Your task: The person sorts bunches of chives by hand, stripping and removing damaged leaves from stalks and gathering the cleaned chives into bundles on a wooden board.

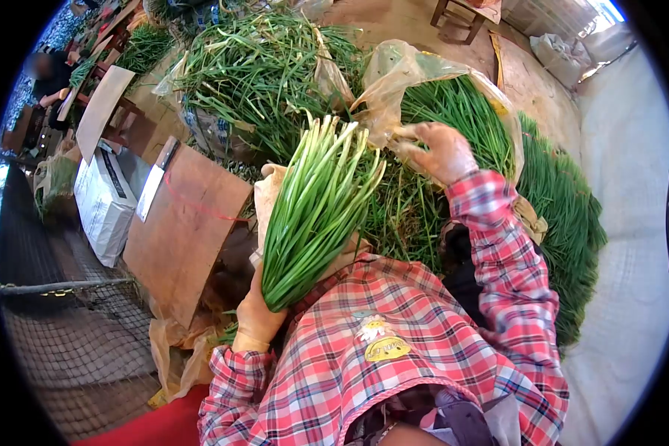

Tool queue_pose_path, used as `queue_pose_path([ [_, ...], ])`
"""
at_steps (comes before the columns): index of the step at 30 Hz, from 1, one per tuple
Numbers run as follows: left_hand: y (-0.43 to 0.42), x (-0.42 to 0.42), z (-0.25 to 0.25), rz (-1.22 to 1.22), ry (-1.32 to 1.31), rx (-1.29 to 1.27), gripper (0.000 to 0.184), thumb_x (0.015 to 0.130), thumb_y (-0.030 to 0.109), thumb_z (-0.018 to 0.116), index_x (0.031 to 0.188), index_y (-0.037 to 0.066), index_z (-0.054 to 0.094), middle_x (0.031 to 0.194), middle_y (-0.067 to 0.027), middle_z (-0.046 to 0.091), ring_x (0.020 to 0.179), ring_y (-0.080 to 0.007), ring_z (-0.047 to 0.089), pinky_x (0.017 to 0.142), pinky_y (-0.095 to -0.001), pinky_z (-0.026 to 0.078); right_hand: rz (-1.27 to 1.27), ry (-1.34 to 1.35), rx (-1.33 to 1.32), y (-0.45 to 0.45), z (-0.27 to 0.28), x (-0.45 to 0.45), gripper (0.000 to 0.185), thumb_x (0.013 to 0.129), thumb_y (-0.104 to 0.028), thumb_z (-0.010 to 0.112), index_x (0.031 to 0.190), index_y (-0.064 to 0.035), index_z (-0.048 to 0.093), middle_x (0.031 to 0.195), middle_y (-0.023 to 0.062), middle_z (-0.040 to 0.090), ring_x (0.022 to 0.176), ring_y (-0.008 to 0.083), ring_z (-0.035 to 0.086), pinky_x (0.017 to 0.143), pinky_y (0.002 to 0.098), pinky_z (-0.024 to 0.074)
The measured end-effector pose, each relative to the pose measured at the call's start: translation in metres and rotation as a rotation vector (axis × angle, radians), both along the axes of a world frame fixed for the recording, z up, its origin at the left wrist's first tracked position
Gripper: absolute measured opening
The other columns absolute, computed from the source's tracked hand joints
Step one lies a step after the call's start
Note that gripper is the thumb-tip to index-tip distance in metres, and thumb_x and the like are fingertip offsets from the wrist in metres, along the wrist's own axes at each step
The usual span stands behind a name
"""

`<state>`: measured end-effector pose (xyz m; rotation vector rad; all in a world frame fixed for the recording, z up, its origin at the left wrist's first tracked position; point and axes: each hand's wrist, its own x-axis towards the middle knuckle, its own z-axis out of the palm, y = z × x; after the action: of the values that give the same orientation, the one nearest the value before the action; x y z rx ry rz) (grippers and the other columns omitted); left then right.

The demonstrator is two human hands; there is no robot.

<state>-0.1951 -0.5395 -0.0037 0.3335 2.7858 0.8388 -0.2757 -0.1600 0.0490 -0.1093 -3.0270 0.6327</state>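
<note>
A bunch of green stalks (312, 215) with pale root ends pointing up and away lies over my lap. My left hand (260, 312) is wrapped round its lower, leafy end. To the right of the bunch, my right hand (438, 152) is raised beside a clear plastic bag (394, 67) holding more green stalks (457, 111). The fingers of my right hand point left and look partly bent; the fingertips overlap the bag's edge, and whether they grip anything is unclear. Loose stalks and trimmings (405, 215) lie beyond my lap, between the two hands.
A large heap of stalks (253, 67) stands ahead. Neat green bundles (561, 223) line the right side by a pale sheet (624, 186). At left are a wooden board (186, 223) with a knife (152, 186), a white box (100, 201) and netting (89, 334). A person (52, 78) sits far left.
</note>
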Motion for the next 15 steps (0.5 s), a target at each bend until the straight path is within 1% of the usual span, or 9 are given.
queue_pose_path([
  [2,0.004,0.000,0.000,-0.025,0.044,0.029,0.072,0.069,0.022,0.069,0.132,0.014,0.035,0.091,-0.0196,0.063,0.081,-0.0373,0.061,0.066,-0.0409,0.050,0.116,0.155,-0.542,-0.009,0.003,-0.025,0.032,0.083,-0.038,0.056,0.098,-0.0116,0.066,0.087,0.0123,0.065,0.079,0.0257,0.061,0.076,0.0373,0.0471],
  [4,0.004,0.001,0.003,-0.015,0.011,-0.058,0.070,0.070,0.022,0.069,0.131,0.013,0.037,0.092,-0.0186,0.063,0.080,-0.0365,0.061,0.065,-0.0404,0.050,0.210,0.149,-0.433,-0.024,-0.017,-0.059,0.034,0.082,-0.039,0.057,0.098,-0.0099,0.066,0.089,0.0108,0.064,0.083,0.0264,0.061,0.079,0.0377,0.0466],
  [5,0.002,0.002,-0.002,-0.029,0.067,-0.022,0.070,0.069,0.020,0.070,0.131,0.012,0.038,0.092,-0.0179,0.063,0.080,-0.0360,0.062,0.065,-0.0403,0.050,0.341,0.070,-0.130,-0.032,-0.011,-0.070,0.032,0.081,-0.037,0.059,0.097,-0.0103,0.066,0.092,0.0098,0.064,0.091,0.0249,0.059,0.084,0.0366,0.0449],
  [6,0.001,0.002,-0.002,-0.032,0.069,-0.023,0.070,0.069,0.020,0.070,0.131,0.012,0.038,0.092,-0.0179,0.063,0.080,-0.0360,0.062,0.065,-0.0403,0.050,0.351,-0.152,0.082,-0.042,-0.002,-0.073,0.034,0.078,-0.038,0.062,0.101,-0.0135,0.065,0.100,0.0088,0.062,0.101,0.0242,0.055,0.089,0.0375,0.0419],
  [8,0.000,0.001,-0.003,-0.041,0.085,0.029,0.071,0.068,0.020,0.070,0.131,0.013,0.038,0.092,-0.0176,0.063,0.080,-0.0359,0.062,0.065,-0.0402,0.050,0.441,-0.172,0.329,-0.050,-0.012,-0.078,0.042,0.073,-0.040,0.066,0.109,-0.0185,0.060,0.108,0.0056,0.058,0.109,0.0243,0.050,0.092,0.0408,0.0390],
  [9,0.000,0.001,-0.002,-0.048,0.075,0.046,0.071,0.068,0.020,0.071,0.131,0.013,0.038,0.092,-0.0178,0.063,0.081,-0.0359,0.061,0.065,-0.0400,0.050,0.495,-0.157,0.392,-0.050,-0.012,-0.077,0.058,0.068,-0.045,0.069,0.116,-0.0163,0.055,0.119,0.0075,0.051,0.116,0.0275,0.043,0.100,0.0431,0.0308],
  [12,-0.002,-0.003,-0.002,-0.058,0.026,0.061,0.072,0.068,0.019,0.071,0.132,0.014,0.037,0.092,-0.0177,0.063,0.082,-0.0356,0.062,0.066,-0.0397,0.051,0.541,-0.120,0.429,-0.052,-0.009,-0.076,0.055,0.066,-0.044,0.070,0.111,-0.0156,0.057,0.116,0.0067,0.051,0.117,0.0262,0.043,0.101,0.0411,0.0300],
  [13,-0.002,-0.004,-0.003,-0.052,0.029,0.082,0.071,0.068,0.019,0.071,0.131,0.014,0.039,0.093,-0.0176,0.063,0.083,-0.0356,0.061,0.067,-0.0394,0.051,0.540,-0.123,0.427,-0.052,-0.008,-0.075,0.055,0.066,-0.044,0.070,0.111,-0.0156,0.057,0.116,0.0067,0.051,0.117,0.0262,0.043,0.101,0.0411,0.0300],
  [15,-0.003,-0.008,-0.002,-0.067,0.029,0.091,0.070,0.068,0.019,0.071,0.130,0.014,0.040,0.093,-0.0176,0.063,0.083,-0.0356,0.061,0.067,-0.0391,0.051,0.592,-0.221,0.501,-0.054,-0.007,-0.075,0.044,0.069,-0.038,0.069,0.105,-0.0160,0.060,0.108,0.0057,0.056,0.109,0.0253,0.050,0.091,0.0410,0.0382],
])
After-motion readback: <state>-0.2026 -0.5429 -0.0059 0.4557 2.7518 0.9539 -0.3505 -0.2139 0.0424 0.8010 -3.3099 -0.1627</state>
